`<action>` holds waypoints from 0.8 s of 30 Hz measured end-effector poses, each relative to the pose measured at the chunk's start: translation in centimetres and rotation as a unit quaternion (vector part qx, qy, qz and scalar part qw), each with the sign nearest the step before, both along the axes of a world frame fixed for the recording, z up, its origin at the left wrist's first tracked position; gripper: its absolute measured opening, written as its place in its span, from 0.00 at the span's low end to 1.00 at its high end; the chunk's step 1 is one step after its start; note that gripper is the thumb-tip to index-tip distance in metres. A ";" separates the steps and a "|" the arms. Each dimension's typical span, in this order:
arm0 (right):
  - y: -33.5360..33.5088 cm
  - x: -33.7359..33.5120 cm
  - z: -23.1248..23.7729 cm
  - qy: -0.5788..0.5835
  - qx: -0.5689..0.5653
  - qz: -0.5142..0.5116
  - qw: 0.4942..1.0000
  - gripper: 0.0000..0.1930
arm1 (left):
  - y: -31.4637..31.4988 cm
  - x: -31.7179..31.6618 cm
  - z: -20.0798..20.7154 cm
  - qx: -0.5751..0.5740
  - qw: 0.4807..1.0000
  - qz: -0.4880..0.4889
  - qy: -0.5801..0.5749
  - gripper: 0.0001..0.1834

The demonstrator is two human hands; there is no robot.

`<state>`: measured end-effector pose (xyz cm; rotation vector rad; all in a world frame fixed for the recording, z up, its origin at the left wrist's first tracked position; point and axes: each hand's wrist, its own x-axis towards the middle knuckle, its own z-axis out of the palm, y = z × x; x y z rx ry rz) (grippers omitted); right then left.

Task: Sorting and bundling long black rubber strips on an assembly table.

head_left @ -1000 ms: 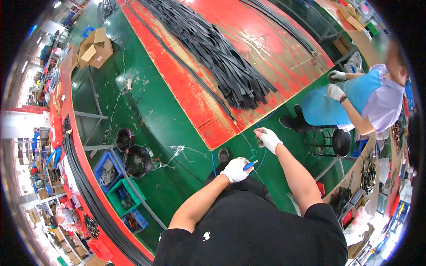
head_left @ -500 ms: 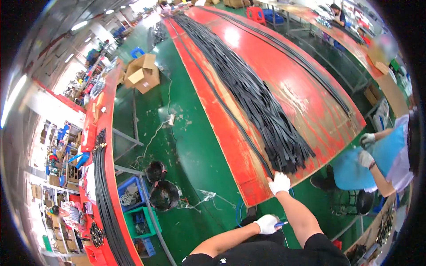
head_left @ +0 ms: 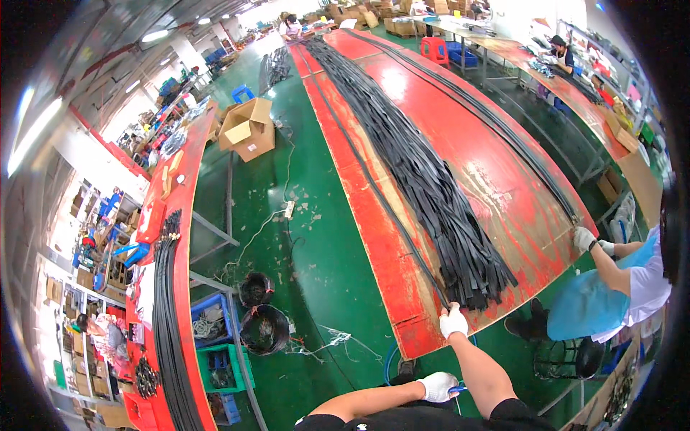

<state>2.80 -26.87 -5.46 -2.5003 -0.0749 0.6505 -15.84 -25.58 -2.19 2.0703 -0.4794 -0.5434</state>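
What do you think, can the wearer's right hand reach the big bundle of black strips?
Probably yes: the right hand, though apparently pinching a narrow strip, is close beside the bundle of black strips, with nothing visible between them.

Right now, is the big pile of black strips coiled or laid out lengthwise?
Laid out lengthwise: the black strips run along the red table, their loose ends splayed towards its near edge.

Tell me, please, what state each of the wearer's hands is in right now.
Left hand: closed around a blue tool.
Right hand: at the near end of a long black strip; whether it grips it cannot be told.
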 end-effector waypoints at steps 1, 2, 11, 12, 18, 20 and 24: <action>-0.2 -0.1 -0.5 -0.017 0.032 -0.009 0.999 0.25 | 0.0 0.1 0.0 -0.001 1.000 -0.002 0.005 0.15; -0.3 0.1 -0.9 -0.020 0.035 -0.008 0.999 0.25 | 0.0 0.2 0.1 -0.003 1.000 -0.003 0.003 0.15; 0.0 0.2 -1.0 0.012 0.043 -0.002 0.999 0.23 | 0.5 -0.4 0.4 -0.002 1.000 -0.002 -0.010 0.15; -0.2 0.3 -1.2 0.005 0.043 0.000 0.999 0.23 | 0.4 -0.4 0.6 -0.005 1.000 0.001 -0.012 0.15; -0.6 0.2 -2.7 0.013 0.067 0.027 0.997 0.23 | -0.1 -0.4 1.1 -0.014 1.000 -0.001 -0.009 0.15; -1.7 0.8 -3.9 0.048 0.087 0.025 0.995 0.22 | -0.4 -0.1 1.9 -0.024 1.000 -0.010 -0.009 0.15; -2.6 2.1 -3.8 0.184 0.192 -0.036 0.963 0.18 | -0.8 0.5 1.9 -0.021 0.999 -0.028 -0.017 0.15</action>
